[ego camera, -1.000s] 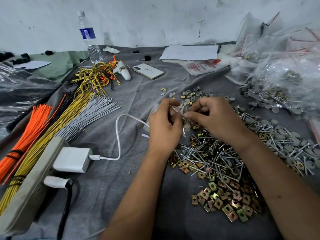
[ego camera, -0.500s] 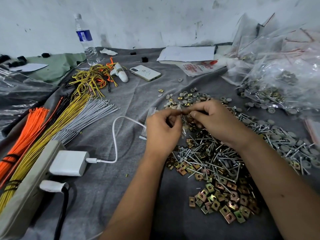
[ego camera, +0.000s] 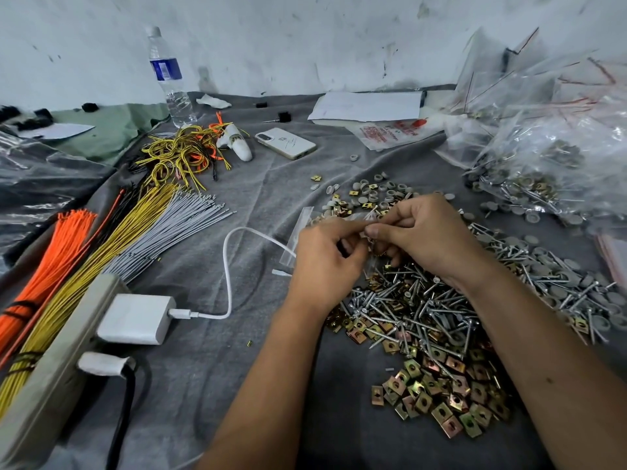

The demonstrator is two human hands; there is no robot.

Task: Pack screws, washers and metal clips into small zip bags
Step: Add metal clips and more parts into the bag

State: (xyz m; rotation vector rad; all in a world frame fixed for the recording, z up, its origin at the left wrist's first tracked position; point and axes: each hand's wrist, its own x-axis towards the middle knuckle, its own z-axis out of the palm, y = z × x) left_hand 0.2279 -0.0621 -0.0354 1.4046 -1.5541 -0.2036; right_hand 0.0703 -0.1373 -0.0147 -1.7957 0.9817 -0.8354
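Both hands meet above the far edge of the screw pile (ego camera: 417,307). Left hand (ego camera: 325,262) and right hand (ego camera: 427,239) each pinch the top edge of one small clear zip bag (ego camera: 356,218), thumbs and forefingers nearly touching at the middle. The bag hangs between the hands; what it holds cannot be made out.

Landmark: the screw pile, on grey cloth (ego camera: 210,368).
- Just nearer than the pile: a heap of brass-coloured square metal clips (ego camera: 441,395), touching its near edge.
- Beyond the pile, past the hands: scattered grey washers (ego camera: 380,189) with a few clips mixed in.
- Right of the pile: more screws and washers, then large clear bags (ego camera: 556,157) of the same parts.
- Left of the pile: white charger (ego camera: 135,318) plugged into a power strip (ego camera: 51,378), its cable looping toward the hands.
- Farther left: bundles of orange, yellow and grey wires (ego camera: 112,252).
- Far beyond: phone (ego camera: 285,143) face down, water bottle (ego camera: 169,79) with a blue label, white paper (ego camera: 366,106), and a plastic bag with red print (ego camera: 390,130).

The label and print are too small to read.
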